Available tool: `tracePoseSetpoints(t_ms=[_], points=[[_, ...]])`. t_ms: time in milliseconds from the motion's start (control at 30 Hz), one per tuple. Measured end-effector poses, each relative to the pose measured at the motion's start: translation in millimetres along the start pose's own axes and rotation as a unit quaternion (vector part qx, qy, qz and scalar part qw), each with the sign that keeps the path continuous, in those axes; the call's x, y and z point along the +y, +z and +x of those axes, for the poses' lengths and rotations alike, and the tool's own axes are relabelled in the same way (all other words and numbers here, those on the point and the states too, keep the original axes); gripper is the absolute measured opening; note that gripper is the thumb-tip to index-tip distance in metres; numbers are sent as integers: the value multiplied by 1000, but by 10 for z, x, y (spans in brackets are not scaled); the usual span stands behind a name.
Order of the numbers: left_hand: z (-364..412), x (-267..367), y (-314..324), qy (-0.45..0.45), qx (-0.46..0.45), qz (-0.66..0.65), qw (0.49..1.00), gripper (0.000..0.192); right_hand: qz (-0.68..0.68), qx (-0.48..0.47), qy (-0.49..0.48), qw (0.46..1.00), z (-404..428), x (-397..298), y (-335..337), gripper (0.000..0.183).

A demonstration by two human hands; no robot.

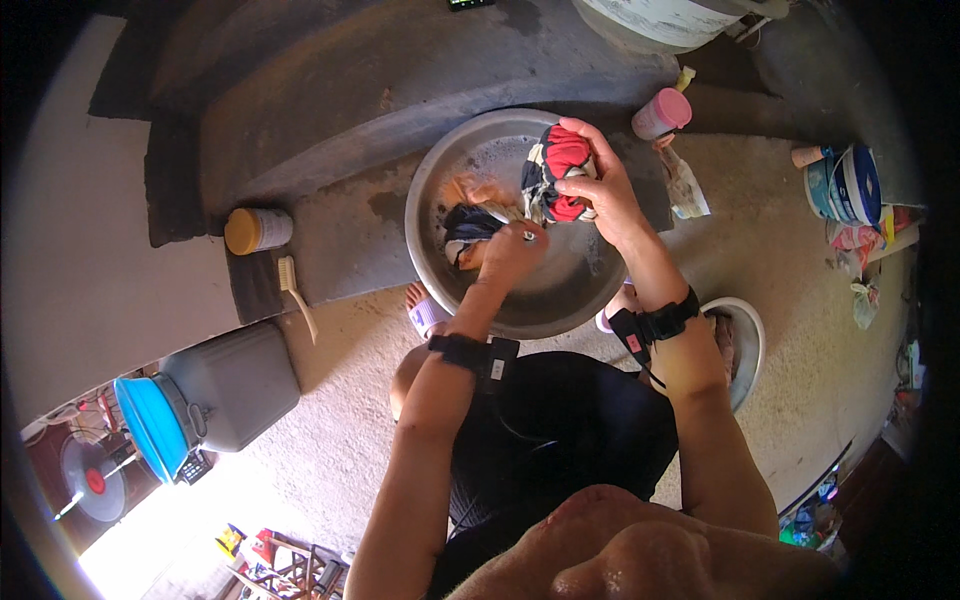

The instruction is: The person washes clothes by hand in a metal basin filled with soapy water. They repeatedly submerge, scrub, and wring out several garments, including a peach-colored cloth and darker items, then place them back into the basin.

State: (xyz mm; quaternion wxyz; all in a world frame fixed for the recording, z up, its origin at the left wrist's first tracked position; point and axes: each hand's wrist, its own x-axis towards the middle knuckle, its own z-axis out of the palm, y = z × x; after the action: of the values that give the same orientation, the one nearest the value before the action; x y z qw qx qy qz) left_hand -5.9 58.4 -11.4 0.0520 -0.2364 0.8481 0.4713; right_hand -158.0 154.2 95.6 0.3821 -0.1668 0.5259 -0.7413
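Note:
A wide metal basin with sudsy water stands on the floor before me, between my feet. My right hand grips a bunched red, black and cream cloth above the basin's far right side. Lower and to the left, my left hand is curled with its back towards me. Its fingers are hidden, so what they hold cannot be told. Beside that hand lies a wet dark navy cloth with pale trim. Orange cloth shows around it in the basin.
A scrub brush and a yellow-lidded jar lie to the left, near a grey container with a blue top. A pink-lidded tub stands beyond the basin. A second basin is by my right arm. A concrete ledge runs behind.

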Motion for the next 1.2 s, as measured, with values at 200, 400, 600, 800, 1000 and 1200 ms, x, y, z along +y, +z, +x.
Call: tracePoseSetpoints(t_ms=[200,400,600,800,1000,1200], points=[[-104,102,346,-22,-54,213,975,63,10,-35,-12,999,-17,37,-32,68],[-7,124,252,-153,-243,390,875,59,-164,12,74,984,41,219,-221,67],[-189,-157,-3,-213,-186,366,887,63,-228,0,187,956,-5,732,-549,64],[-171,-285,-193,-197,-114,330,916,63,-279,24,186,942,4,1475,-820,40],[-136,-133,-112,-90,61,223,969,39,-647,10,86,758,-350,1703,-693,52],[-135,-279,166,-182,-47,115,975,55,-633,30,175,754,-335,1618,-618,39]])
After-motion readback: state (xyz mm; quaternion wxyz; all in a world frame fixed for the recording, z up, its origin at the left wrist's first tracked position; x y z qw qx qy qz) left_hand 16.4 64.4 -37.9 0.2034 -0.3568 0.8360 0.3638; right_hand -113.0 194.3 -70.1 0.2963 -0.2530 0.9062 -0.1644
